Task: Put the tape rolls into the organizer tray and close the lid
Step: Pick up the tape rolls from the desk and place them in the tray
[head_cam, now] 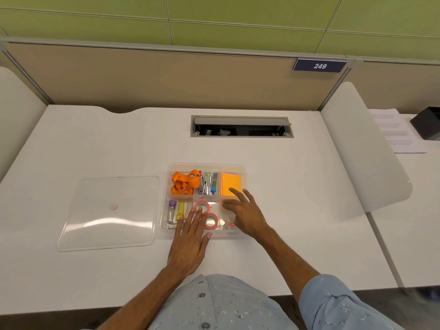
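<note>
While both hands reach over the tray, the left hand lies flat, fingers together and extended, tips on the far tape roll. A second roll sits just right of those fingers, in the same compartment. Beyond it the right hand hovers with fingers spread, holding nothing. Left of the left hand, the lid lies flat on the desk.
</note>
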